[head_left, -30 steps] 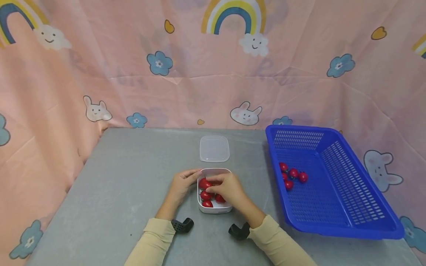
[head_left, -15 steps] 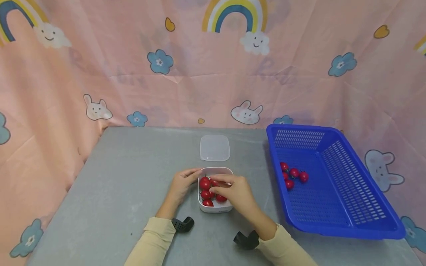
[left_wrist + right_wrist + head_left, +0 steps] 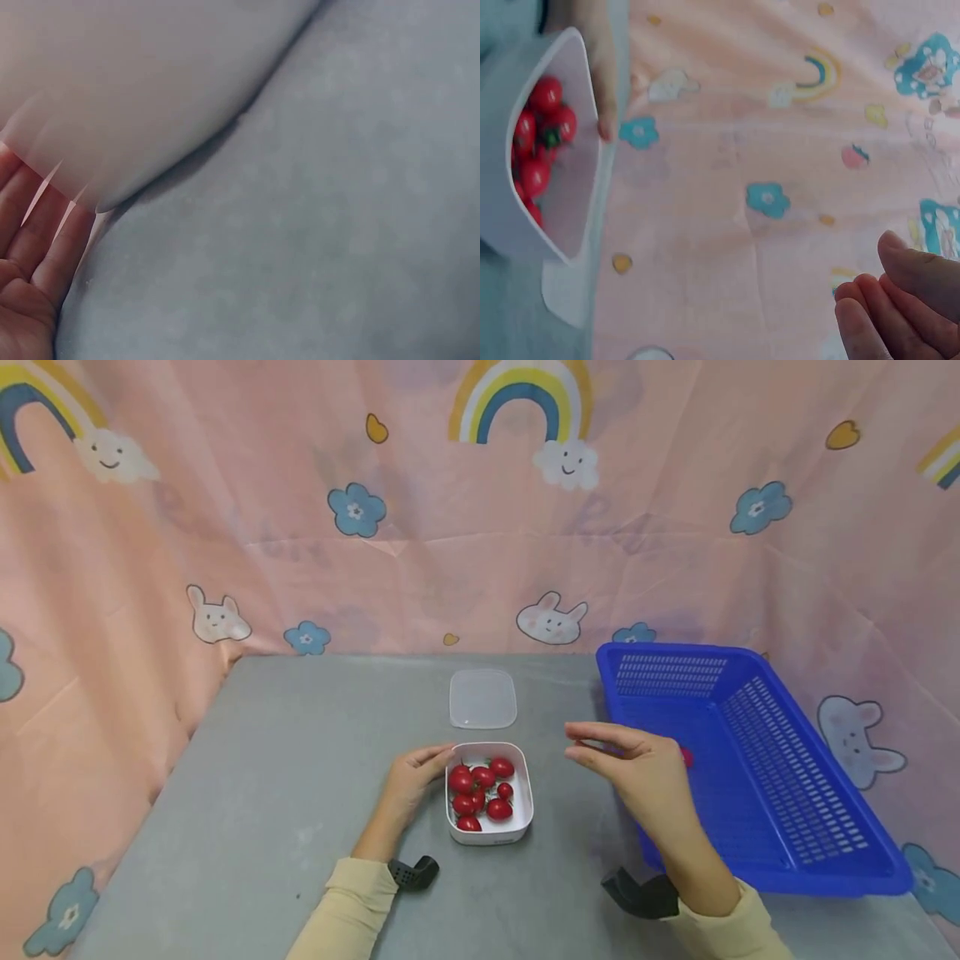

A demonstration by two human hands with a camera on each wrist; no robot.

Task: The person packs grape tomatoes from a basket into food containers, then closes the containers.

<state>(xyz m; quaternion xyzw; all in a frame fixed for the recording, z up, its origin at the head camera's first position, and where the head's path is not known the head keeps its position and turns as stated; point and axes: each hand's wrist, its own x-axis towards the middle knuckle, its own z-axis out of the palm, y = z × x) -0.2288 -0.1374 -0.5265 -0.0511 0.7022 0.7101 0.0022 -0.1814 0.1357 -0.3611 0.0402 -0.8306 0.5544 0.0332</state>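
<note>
A small white square box (image 3: 491,837) holds several red cherry tomatoes (image 3: 499,810), some with green stems. My left hand (image 3: 407,783) rests against the box's left side, fingertips at its far left corner. Straight fingers (image 3: 64,251) lie along the white wall in the left wrist view. To the right of the box, my right hand (image 3: 648,772) is raised at the near left part of the blue basket (image 3: 750,777). Nothing shows between its thumb and fingers (image 3: 862,326). One tomato (image 3: 687,757) in the basket peeks out past this hand, which hides others.
A translucent square lid (image 3: 483,699) lies flat on the grey table (image 3: 300,752) just beyond the box. The large blue basket fills the table's right side. A pink patterned cloth (image 3: 420,552) hangs along the back. Both wrists carry black camera mounts (image 3: 641,893).
My right hand has left the box and moved right toward the blue basket, uncovering the tomatoes inside the box. My left hand stays at the box's side.
</note>
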